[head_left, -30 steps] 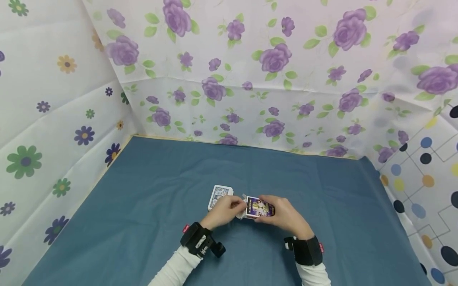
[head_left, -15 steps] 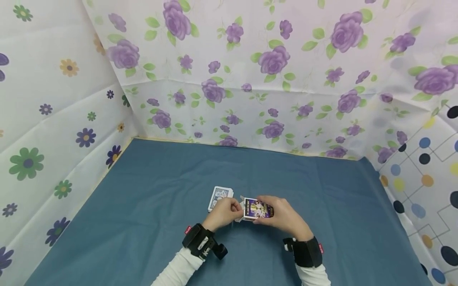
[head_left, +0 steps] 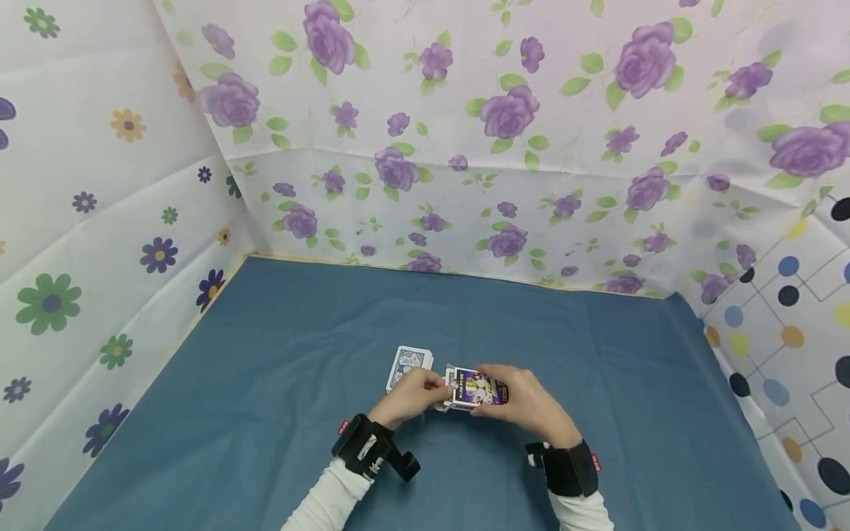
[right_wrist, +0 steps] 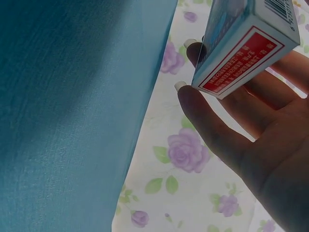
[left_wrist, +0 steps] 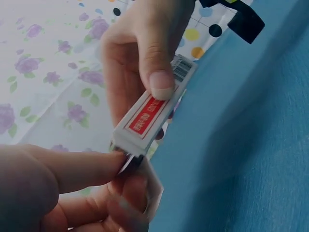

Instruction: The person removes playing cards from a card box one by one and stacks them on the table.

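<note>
A small purple-and-white playing card box point(head_left: 481, 388) lies across my right hand point(head_left: 527, 398), its thumb and fingers gripping opposite sides near the right end. A red label and a barcode mark its narrow side in both wrist views. My left hand point(head_left: 412, 394) is at the box's open left end. There, in the left wrist view, the left thumb and fingers pinch a thin dark piece, seemingly the box's flap, beside a white side flap point(left_wrist: 153, 186). Just beyond the left hand, a stack of playing cards point(head_left: 408, 361) lies back up, its near edge partly hidden.
A blue cloth point(head_left: 299, 332) covers the table. Floral sheets point(head_left: 465, 184) rise behind it and at the left, and a dotted sheet point(head_left: 790, 354) stands at the right. Black camera straps point(head_left: 571, 468) circle both wrists.
The box has shifted slightly left and toward me since a second ago. In the last half second the left wrist has drawn a little left while its fingers work at the open end. The card stack stays put.
</note>
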### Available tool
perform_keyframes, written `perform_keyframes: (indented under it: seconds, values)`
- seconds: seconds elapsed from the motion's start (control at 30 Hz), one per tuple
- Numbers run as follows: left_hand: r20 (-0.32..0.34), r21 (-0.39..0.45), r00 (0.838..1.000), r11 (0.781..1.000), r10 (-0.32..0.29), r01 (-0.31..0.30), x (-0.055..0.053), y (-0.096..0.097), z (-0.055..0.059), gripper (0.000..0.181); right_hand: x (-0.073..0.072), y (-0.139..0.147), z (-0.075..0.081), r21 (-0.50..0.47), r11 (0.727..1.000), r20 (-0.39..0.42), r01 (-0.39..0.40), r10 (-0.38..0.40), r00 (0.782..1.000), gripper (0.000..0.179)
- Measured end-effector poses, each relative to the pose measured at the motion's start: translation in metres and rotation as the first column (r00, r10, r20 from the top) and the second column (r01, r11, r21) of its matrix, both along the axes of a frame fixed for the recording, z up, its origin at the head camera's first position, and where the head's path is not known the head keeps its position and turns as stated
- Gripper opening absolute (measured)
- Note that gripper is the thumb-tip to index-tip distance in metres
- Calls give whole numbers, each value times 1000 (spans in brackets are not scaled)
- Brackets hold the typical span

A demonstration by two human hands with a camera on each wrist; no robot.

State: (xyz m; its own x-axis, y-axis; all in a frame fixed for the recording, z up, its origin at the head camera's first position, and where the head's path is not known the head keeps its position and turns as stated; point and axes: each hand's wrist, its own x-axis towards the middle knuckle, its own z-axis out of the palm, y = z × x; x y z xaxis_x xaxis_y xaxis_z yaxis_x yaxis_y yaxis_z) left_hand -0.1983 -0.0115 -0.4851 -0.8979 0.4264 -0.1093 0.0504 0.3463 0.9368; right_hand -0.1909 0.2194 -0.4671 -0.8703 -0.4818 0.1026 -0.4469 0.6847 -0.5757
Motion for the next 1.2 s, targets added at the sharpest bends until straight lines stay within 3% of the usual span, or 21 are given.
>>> perform_keyframes:
  seconds: [0.27,0.6,0.93,1.2]
  values:
    - [99,125,995,992,17,-29,-3,-12,-3,26,-1,2,-1,7,1000,14,10,-10,1000,70]
    - [151,240,988,969,14,-51,-9,-30,-2,14,0,1,0,17,1000,25,26,-26,999,70]
    - [162,240,986,967,48,-86,-10,-43,0,35,-1,2,-1,16,999,12,29,-29,1000,70]
    - [158,191,972,961,171,-201,-14,-60,2,32,-2,6,-2,15,998,14,54,-54,998,69]
